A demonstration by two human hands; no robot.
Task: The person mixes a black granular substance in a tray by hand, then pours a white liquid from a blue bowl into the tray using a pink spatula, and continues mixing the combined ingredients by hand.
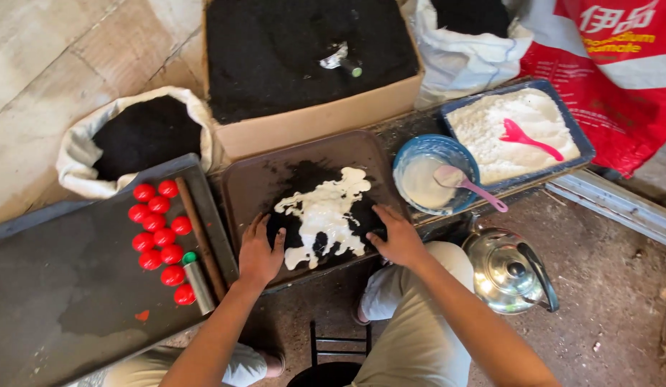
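Fingers of the left hand [260,252] and right hand [396,233] lie spread and flat, gripping nothing, pressed on either side of the black powder heap [302,183]. The white paste [324,215] streaks it lengthwise, running from the person toward the cardboard box [311,118]. Both sit mid brown tray [250,179].

The tray [247,179] is brown, with a black powder heap [311,179] and white paste [326,211] on it. The balls [159,233] are red. The bowl [408,154] is blue, its spoon [465,185] pink. The kettle [506,269] is shiny silver.
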